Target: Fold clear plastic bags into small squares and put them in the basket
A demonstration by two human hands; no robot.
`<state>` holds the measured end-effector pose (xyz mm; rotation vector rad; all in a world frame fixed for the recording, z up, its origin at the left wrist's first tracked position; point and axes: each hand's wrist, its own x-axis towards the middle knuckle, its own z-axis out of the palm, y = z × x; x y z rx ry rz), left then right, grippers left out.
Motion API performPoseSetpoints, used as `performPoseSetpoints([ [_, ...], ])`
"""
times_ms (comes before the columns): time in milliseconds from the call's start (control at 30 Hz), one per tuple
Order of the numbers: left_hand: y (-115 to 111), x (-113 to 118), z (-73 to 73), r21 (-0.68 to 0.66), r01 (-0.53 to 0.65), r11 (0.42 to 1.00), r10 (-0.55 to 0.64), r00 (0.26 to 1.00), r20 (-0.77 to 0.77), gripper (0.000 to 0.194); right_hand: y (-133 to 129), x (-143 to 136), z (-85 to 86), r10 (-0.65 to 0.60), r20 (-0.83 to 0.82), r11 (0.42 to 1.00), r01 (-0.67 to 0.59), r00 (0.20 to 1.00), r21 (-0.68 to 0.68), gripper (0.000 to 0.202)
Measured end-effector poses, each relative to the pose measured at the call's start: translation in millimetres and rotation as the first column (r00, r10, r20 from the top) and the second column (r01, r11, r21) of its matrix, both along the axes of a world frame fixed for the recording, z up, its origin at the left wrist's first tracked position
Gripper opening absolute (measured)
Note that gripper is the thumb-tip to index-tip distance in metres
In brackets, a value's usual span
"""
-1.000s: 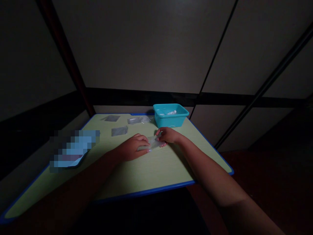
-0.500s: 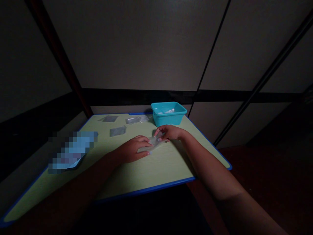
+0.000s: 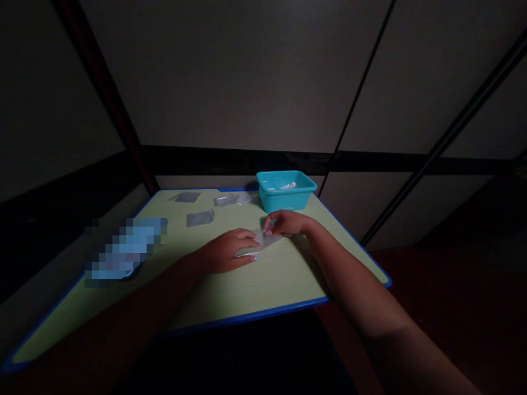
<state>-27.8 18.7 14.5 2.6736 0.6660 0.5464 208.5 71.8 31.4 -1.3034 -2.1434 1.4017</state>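
Grey-brown panels [image 3: 255, 77]: we've got them filling the backdrop, dim, with a dark band [image 3: 206, 160] running across.
Counter [image 3: 230, 296]: pale yellow-green top, blue edging, and here's where we find all the action.
Pixelated blue item [image 3: 129, 247]: over by the left edge, and we can't tell what it is.
Turquoise basin [image 3: 288, 202]: we spot it at the far side, right of the middle.
Left hand [image 3: 226, 251]: palm down on the left end of the clear sleeve [image 3: 269, 240], thumb and fingers apart, and we see plastic between them!
Right hand [image 3: 288, 223]: thumb and forefinger pinched on the sleeve's far right part, just in front of the basin.
Clear sleeve: lying on the counter between our two hands, slanting up to the right.
Clear wrapper [image 3: 233, 199]: near the far edge, just left of the basin.
Grey packets: we count two, one near [image 3: 200, 218] and one further back [image 3: 188, 197].
Whitish crumpled bit [image 3: 289, 185]: inside the basin, too small for us to name.
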Motion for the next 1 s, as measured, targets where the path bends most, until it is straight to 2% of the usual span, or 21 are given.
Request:
performPoseSetpoints([
  [200,4,1,0.5,0.059,-0.023,0.998,0.022,0.999,0.029,0.029,-3,-3,0.3,-0.089,0.083,0.995,0.086,0.993,0.041,0.028],
  [367,5,1,1.0,0.129,-0.014,0.992,0.021,0.998,-0.052,0.029,-3,-4,1.5,-0.085,0.097,0.996,0.081,0.992,0.049,0.027],
  [500,4,1,1.3,0.129,0.0,0.992,0.008,0.998,-0.057,0.028,-4,-4,3.1,-0.081,0.1,0.996,0.076,0.992,0.057,0.028],
  [733,2,3,2.8,0.189,0.018,0.982,-0.008,0.999,-0.052,0.025,-9,-7,10.8,-0.08,0.026,0.996,0.078,0.996,0.05,0.024],
  [867,2,3,3.1,0.226,0.014,0.974,0.0,0.998,-0.062,0.024,-13,-11,14.2,-0.06,-0.055,0.993,0.066,0.997,0.097,0.025],
  [1000,3,3,1.4,0.231,0.01,0.973,0.009,0.997,-0.081,0.024,-19,-17,15.7,0.018,-0.168,0.984,0.013,0.986,0.179,0.029],
])
